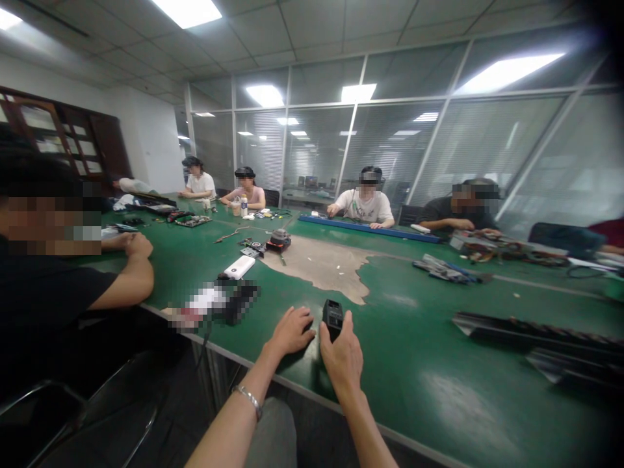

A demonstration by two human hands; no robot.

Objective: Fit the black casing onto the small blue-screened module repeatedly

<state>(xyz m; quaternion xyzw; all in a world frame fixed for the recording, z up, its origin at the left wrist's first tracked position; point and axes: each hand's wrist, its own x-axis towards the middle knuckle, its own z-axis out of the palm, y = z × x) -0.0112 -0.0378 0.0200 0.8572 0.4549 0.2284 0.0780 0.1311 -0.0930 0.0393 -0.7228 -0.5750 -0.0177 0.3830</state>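
Observation:
My right hand (342, 354) holds a small black box-shaped device (333, 316) upright at the near side of the green table (404, 377), thumb on its left and fingers on its right. To the left of the device, my left hand (293, 330) rests on the tabletop, palm down with its fingers spread and slightly bent. Nothing shows in it, and a small gap separates it from the device. A silvery bracelet circles my left wrist.
Ahead lie a white power bank (240, 267), a dark motor-like part (278, 240) and a torn brown sheet (326, 263). Long dark metal strips (536, 335) and tools (446, 268) are at the right. A person's forearm (129, 279) leans on the left edge; several people sit opposite.

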